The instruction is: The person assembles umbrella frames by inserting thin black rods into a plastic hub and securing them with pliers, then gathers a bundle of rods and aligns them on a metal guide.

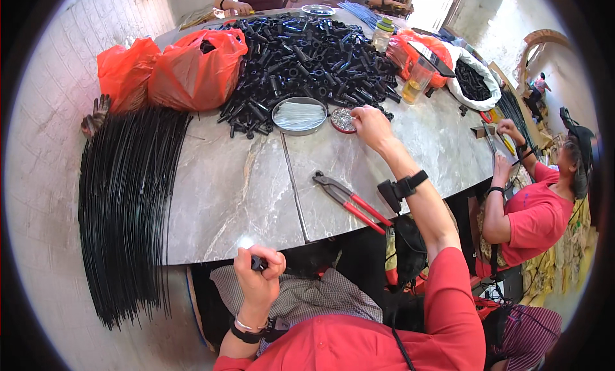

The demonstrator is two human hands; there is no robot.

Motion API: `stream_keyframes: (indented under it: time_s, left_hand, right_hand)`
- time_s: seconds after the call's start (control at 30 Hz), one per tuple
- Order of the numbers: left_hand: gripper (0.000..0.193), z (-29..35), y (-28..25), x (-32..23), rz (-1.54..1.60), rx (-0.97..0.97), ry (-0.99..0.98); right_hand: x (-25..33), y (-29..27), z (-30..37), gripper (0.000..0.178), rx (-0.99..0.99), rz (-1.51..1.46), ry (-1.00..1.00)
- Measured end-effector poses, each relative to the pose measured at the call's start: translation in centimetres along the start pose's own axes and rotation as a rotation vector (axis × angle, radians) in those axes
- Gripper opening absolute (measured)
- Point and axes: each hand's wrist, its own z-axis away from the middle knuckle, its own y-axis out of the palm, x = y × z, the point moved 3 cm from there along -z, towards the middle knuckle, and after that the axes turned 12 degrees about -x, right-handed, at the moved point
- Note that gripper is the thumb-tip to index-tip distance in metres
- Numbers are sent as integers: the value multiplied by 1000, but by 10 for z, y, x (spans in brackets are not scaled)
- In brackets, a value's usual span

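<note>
My left hand (257, 274) is close to my body below the table edge, fingers closed around a small black plastic part (257, 263). My right hand (370, 125) reaches forward over the grey marble table (243, 192), its fingertips at a small round red-rimmed tray of tiny metal pieces (343, 119). A wider round metal dish of thin pins (298, 115) sits just left of that tray. Behind both lies a big heap of black plastic tube parts (307, 54). Red-handled pliers (349, 201) lie on the table near my right forearm.
A bundle of long black rods (125, 204) hangs over the table's left end. Orange bags (186, 67) stand at the back left, a glass of yellow liquid (416, 81) and a white sack of black parts (473, 83) at the right. Other people sit at right and far side.
</note>
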Motion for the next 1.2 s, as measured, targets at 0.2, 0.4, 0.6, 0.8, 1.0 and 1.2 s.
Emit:
stream_keyframes:
  time_s: [0.2, 0.4, 0.6, 0.8, 1.0, 1.2]
  left_hand:
    - [62, -4, -9, 2, -1, 0, 1]
    - [59, -9, -17, 5, 15, -3, 4]
    - [58, -5, -17, -1, -37, -31, 23]
    - [58, -1, -14, 2, -47, -25, 25]
    - [59, -1, -7, 6, -62, -17, 12]
    - [58, 4, -4, 10, -77, 6, 4]
  right_hand:
    - [-10, 27, -14, 14, 108, 200, 33]
    - [-11, 21, -11, 19, -8, 4, 126]
    - [-17, 14, -13, 21, 92, -533, 532]
    - [-16, 1, -2, 15, 190, -902, 686]
    - [-4, -21, 8, 17, 238, -1147, 707]
    - [23, -39, 43, 11, 170, -919, 412]
